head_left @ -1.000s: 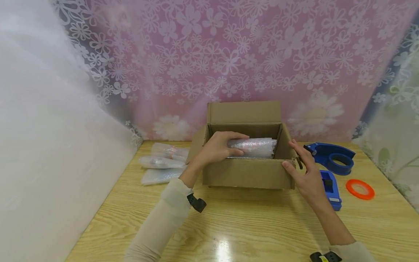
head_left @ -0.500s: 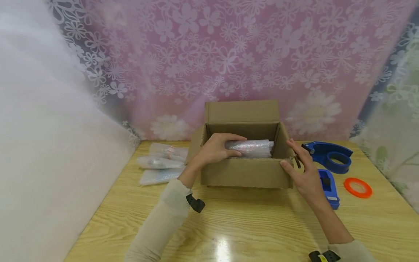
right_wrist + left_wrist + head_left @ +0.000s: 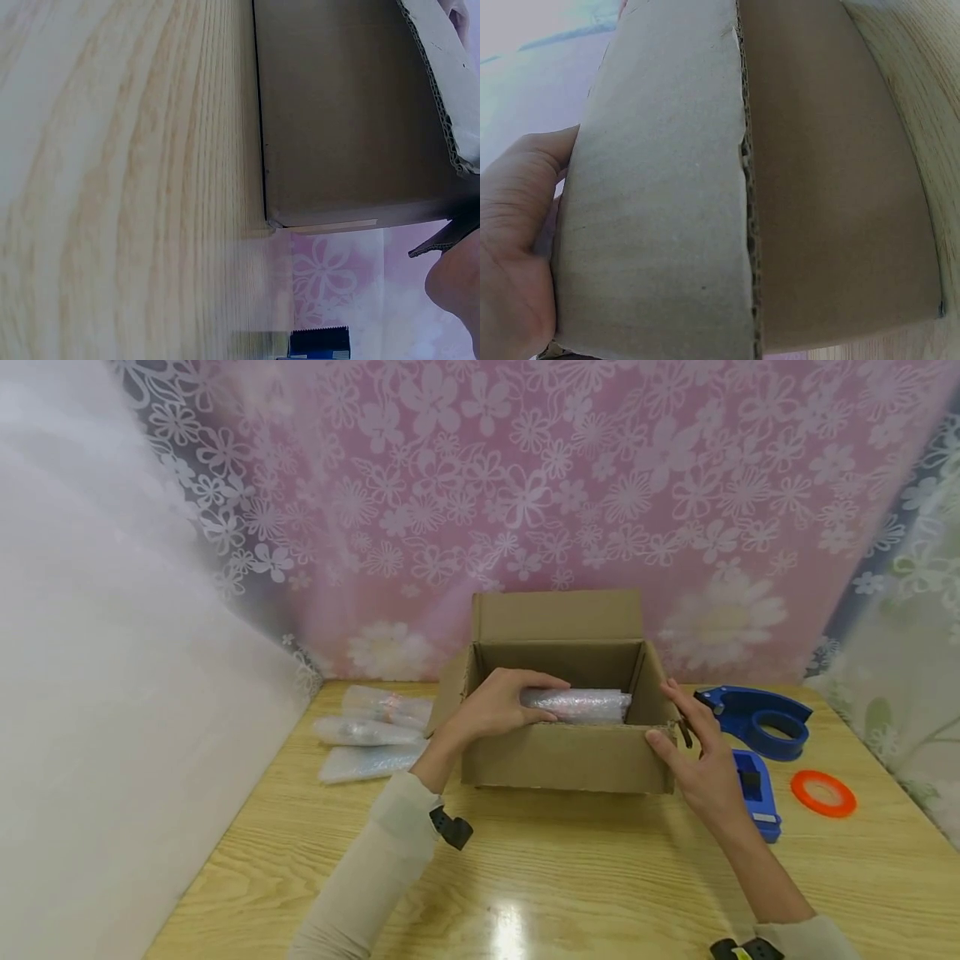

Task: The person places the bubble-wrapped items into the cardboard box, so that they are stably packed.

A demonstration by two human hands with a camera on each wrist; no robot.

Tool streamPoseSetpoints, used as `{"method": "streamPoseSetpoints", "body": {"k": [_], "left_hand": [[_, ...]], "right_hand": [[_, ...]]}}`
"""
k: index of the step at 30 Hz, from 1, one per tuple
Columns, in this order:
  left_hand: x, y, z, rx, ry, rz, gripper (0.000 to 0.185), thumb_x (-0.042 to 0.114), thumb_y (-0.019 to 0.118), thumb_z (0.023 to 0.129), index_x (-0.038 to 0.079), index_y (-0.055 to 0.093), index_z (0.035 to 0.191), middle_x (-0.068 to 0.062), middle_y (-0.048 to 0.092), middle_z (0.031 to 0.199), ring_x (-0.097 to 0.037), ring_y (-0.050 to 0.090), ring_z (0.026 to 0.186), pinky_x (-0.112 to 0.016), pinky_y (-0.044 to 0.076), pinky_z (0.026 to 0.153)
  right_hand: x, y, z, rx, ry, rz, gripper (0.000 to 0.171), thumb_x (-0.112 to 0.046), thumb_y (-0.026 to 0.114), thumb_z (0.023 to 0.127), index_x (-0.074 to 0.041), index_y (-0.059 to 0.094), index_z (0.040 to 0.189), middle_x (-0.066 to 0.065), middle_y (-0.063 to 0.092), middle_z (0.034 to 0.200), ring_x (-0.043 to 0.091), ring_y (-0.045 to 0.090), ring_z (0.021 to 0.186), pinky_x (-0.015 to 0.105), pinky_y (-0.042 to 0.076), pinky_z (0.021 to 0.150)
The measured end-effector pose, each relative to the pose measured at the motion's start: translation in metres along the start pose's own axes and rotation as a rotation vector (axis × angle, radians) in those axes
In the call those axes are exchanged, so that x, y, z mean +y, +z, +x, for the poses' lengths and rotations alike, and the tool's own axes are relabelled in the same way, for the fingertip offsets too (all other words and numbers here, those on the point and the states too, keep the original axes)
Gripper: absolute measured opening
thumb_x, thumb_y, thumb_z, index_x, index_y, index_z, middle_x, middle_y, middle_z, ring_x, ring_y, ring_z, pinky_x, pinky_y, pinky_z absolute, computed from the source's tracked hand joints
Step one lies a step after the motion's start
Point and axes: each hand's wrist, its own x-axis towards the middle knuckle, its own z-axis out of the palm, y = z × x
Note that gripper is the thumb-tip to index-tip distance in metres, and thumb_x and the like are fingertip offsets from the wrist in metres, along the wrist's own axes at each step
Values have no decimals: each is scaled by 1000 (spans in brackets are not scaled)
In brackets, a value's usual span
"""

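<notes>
An open cardboard box (image 3: 567, 760) stands at the middle of the table, its back flap raised. Inside it, near the front wall, lies a roll wrapped in bubble wrap (image 3: 588, 703). My left hand (image 3: 501, 703) reaches over the box's left front and grips the roll's left end, thumb on the near side. At the right front corner my right hand (image 3: 705, 768) holds the box, thumb on the front flap and fingers along the right side. In the left wrist view the front flap (image 3: 660, 180) hides the roll; part of the left hand (image 3: 514, 240) shows beside it.
Several bubble-wrapped packages (image 3: 371, 760) lie left of the box. To its right are a blue tape dispenser (image 3: 780, 745), a blue plastic tool (image 3: 763, 814) partly behind the right hand, and an orange-red tape ring (image 3: 823, 793). A flowered curtain (image 3: 570, 485) hangs behind.
The bubble-wrapped roll has sunk slightly lower inside the box, with the left hand still on it. The right hand keeps its place at the corner.
</notes>
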Motion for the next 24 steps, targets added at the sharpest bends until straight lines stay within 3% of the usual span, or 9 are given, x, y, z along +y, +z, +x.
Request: {"method": "streamPoseSetpoints", "body": {"k": [9, 24], "left_hand": [[1, -1, -2, -15, -20, -67, 49, 29, 81, 93, 17, 68, 139, 1, 67, 139, -17, 59, 133, -38, 48, 111], [0, -3, -5, 13, -25, -105, 45, 32, 78, 96, 21, 69, 139, 1, 66, 141, -19, 57, 135, -45, 48, 112]], "right_hand": [[0, -1, 1, -7, 2, -1, 69, -4, 69, 100, -22, 42, 161, 0, 30, 170, 6, 24, 153, 16, 24, 114], [0, 0, 0, -8, 3, 4, 69, -5, 68, 100, -22, 42, 161, 2, 31, 170, 6, 25, 153, 19, 24, 115]]}}
